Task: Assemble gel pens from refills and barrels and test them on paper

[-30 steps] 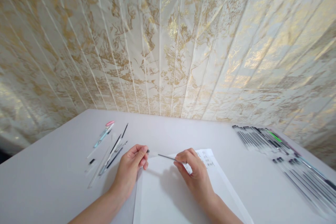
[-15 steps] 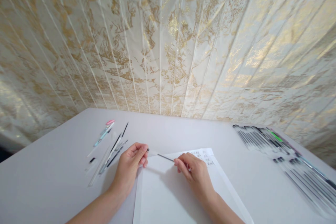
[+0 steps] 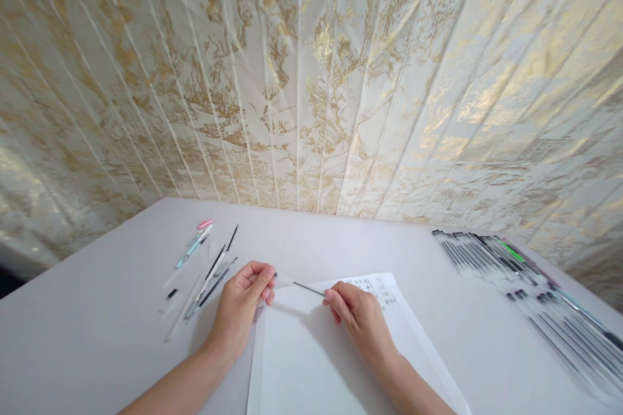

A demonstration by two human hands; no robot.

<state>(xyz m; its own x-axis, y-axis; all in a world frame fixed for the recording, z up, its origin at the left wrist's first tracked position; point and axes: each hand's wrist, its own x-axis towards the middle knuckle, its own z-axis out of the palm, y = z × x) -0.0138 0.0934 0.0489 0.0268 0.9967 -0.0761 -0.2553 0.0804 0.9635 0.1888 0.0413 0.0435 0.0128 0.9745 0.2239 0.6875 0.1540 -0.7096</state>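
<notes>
A thin pen refill (image 3: 308, 288) spans the gap between my hands, above a white sheet of paper (image 3: 311, 356). My right hand (image 3: 357, 314) pinches its dark end between thumb and fingertips. At the other end, my left hand (image 3: 246, 301) pinches a small dark tip, with a pale, see-through stretch beside it. Whether that stretch is one piece with the refill is hard to make out. Handwritten characters (image 3: 384, 295) show at the paper's upper right, partly behind my right hand.
Left of my left hand lie loose pen parts (image 3: 209, 279), with a light blue pen (image 3: 187, 253) and a pink item (image 3: 205, 224) behind them. Rows of dark refills or pens (image 3: 457, 253) and clear pen barrels (image 3: 559, 337) lie at the right. A gold-patterned curtain (image 3: 311, 110) hangs behind the table.
My hands stay nearly in place. My right hand has shifted very slightly, and the refill still lies between both hands.
</notes>
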